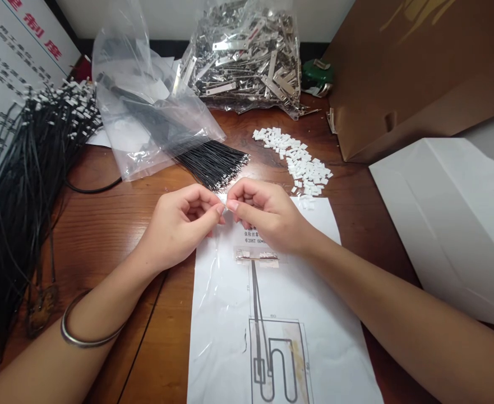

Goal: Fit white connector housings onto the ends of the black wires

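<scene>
My left hand (183,224) and my right hand (267,213) meet fingertip to fingertip above the top of a printed sheet (217,336). Each pinches thumb against forefinger; whatever lies between the tips is too small and covered to make out. Just beyond the fingers lies a bundle of black wires (213,160), its bare metal ends toward me and the rest inside a clear plastic bag (133,151). Small white plastic connector housings (308,165) are scattered in a loose pile beyond my right hand. The sheet carries a line drawing of a looped wire under clear film.
At far left hangs a thick bundle of black wires (15,185) with white ends. A clear bag of metal clips (242,62) stands at the back, beside a green tape measure (317,77). A brown box (419,73) and a white box (440,224) edge the right side.
</scene>
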Tool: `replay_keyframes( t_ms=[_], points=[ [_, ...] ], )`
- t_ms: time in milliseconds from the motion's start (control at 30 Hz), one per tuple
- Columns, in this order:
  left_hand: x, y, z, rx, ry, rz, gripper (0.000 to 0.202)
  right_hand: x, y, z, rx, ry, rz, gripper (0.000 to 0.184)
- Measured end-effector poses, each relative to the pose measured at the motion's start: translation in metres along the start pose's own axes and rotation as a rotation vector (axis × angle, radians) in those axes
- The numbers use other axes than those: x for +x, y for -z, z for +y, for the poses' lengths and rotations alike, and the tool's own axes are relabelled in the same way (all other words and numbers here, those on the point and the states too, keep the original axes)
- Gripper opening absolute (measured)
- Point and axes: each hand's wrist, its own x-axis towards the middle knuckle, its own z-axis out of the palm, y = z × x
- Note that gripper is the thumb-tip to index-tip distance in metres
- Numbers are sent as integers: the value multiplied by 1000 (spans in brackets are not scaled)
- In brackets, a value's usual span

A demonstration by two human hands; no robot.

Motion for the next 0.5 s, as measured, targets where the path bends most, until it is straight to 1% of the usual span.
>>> replay_keyframes(
  t_ms=[233, 367, 500],
  points=[
    [0, -1, -4, -33, -45, 20, 10, 0, 0, 0, 37, 6, 44, 13],
    [0, -3, -5, -80, -27, 46, 12, 0, -3, 1, 57, 9, 76, 14],
    [1, -3, -5, -89, -22, 56, 11, 0, -3, 2, 27, 15, 90, 13]
  ],
)
